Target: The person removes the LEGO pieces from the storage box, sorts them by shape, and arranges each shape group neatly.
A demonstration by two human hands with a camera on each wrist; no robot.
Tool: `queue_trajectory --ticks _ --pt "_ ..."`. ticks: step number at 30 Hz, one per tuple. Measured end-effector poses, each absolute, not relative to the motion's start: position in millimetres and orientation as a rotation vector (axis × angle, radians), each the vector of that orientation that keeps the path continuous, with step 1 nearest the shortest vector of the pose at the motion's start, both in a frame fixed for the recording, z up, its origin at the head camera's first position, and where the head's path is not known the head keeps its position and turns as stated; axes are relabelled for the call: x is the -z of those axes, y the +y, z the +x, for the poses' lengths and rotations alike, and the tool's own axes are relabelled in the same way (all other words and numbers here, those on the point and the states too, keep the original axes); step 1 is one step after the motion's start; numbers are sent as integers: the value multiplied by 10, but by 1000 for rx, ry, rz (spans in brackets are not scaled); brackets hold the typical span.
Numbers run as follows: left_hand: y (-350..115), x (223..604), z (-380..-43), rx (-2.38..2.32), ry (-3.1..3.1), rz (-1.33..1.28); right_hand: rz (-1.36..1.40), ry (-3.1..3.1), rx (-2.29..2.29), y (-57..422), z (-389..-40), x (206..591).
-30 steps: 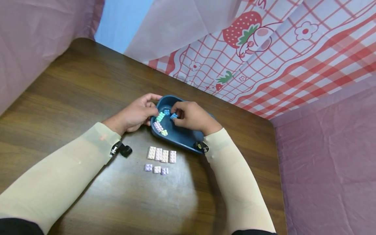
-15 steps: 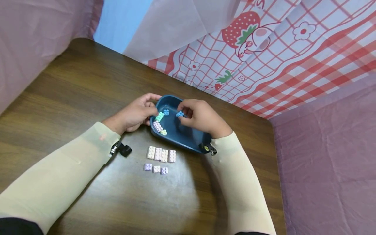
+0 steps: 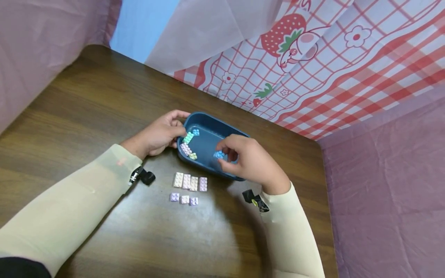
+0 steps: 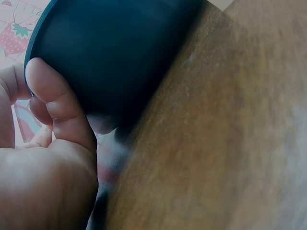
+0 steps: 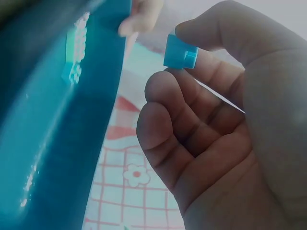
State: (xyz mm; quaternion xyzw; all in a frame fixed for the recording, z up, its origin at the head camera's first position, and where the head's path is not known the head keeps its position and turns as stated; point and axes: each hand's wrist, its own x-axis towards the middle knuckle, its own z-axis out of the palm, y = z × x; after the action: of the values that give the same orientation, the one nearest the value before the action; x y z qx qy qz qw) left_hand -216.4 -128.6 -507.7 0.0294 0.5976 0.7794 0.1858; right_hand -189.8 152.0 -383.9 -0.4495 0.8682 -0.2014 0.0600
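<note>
My left hand [image 3: 160, 133] grips the left end of a dark blue plastic tub [image 3: 208, 170], thumb over its rim. The left wrist view shows a digit against the tub's wall [image 4: 110, 48]. Over the tub's right part, my right hand [image 3: 252, 160] pinches a blue toy building brick [image 3: 219, 154] between thumb and fingers. That brick [image 5: 180, 51] appears from the side in the right wrist view. Inside the tub, along its left end, lie a small blue brick [image 3: 196, 132], a green brick [image 3: 188, 138], a lilac brick [image 3: 185, 149] and a small yellow-green brick [image 3: 193, 156].
In front of the tub, a row of several longer pale bricks [image 3: 186, 181] lies on the wooden table [image 3: 139, 231]. Nearer me is a row of three small bricks [image 3: 185, 199], lilac and white. A strawberry-print checked cloth [image 3: 295, 58] hangs behind; a mauve cloth [image 3: 382, 173] hangs at right.
My right hand has moved rightward and toward me inside the tub's outline, carrying the blue brick from the left end. My left hand keeps its hold on the rim.
</note>
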Motion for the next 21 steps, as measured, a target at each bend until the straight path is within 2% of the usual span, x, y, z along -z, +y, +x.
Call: queue_trajectory --ticks 10,21 --pt "-1294 5092 -2145 -2195 1691 67 -1401 2543 623 1605 -1368 4087" --pt "-1287 5076 -2156 -2201 1686 75 -1381 2527 615 1646 -1110 4502"
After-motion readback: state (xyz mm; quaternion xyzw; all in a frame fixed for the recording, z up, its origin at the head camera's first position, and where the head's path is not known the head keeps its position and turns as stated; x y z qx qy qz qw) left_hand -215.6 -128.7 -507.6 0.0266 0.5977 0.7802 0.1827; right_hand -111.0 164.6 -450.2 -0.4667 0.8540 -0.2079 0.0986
